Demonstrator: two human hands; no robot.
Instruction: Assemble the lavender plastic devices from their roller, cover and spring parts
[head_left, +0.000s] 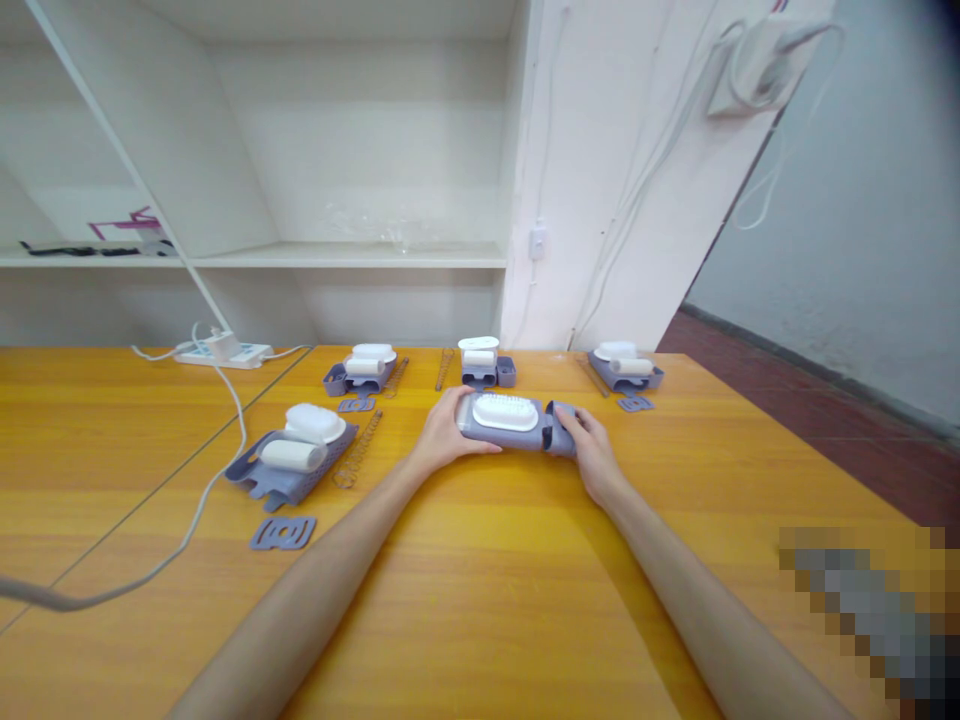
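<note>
Both hands on the grey brush case, centre of the frame.

I see my left hand [444, 432] wrapped around the left end of the grey case [517, 425], fingers pressed on its side; my right hand [592, 450] grips the right end, fingers curled on it. The case lies on the bench [480, 600], a white brush [505, 411] set in its top. Similar kits sit behind and at left.

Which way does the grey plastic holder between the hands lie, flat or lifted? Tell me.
Flat: the grey plastic holder rests on the wooden table, left hand and right hand gripping its ends.
</note>
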